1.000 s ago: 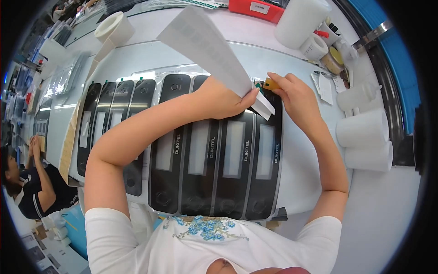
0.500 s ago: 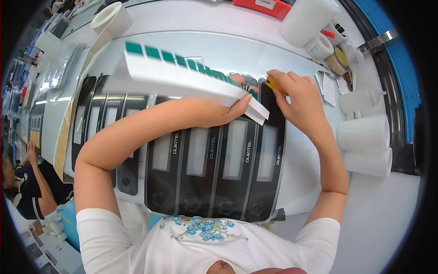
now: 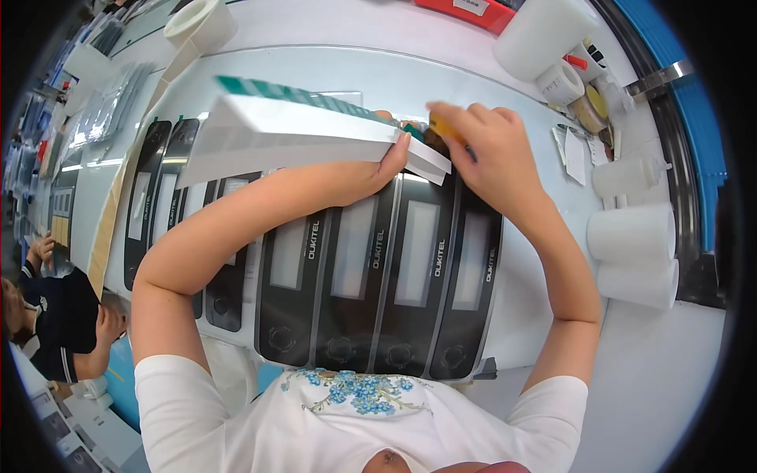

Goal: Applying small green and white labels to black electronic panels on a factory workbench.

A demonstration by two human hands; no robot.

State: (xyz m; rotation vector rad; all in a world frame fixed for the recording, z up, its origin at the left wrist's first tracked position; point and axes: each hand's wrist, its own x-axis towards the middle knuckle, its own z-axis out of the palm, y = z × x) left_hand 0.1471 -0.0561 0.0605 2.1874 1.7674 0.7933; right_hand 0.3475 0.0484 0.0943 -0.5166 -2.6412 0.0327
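My left hand grips the near end of a long folded white paper strip. A row of green tabs runs along its far edge. The thumb lies on top of the paper; most of the other fingers are behind it. Close beside that end, my right hand pinches a small yellow-orange piece, its kind unclear, near the tabs. Below both hands lies a row of long black panels with pale rectangular windows, side by side. The strip and my left forearm hide parts of them.
More black panels lie at the left. A tape roll stands far left. At the right are white plastic cups, a white roll and small containers. A red bin is at the back. A co-worker sits far left.
My left hand has moved away from me and leftward with the paper strip, which has swung and tilted. My right hand has shifted left with the yellow-orange piece. The co-worker's hands have parted.
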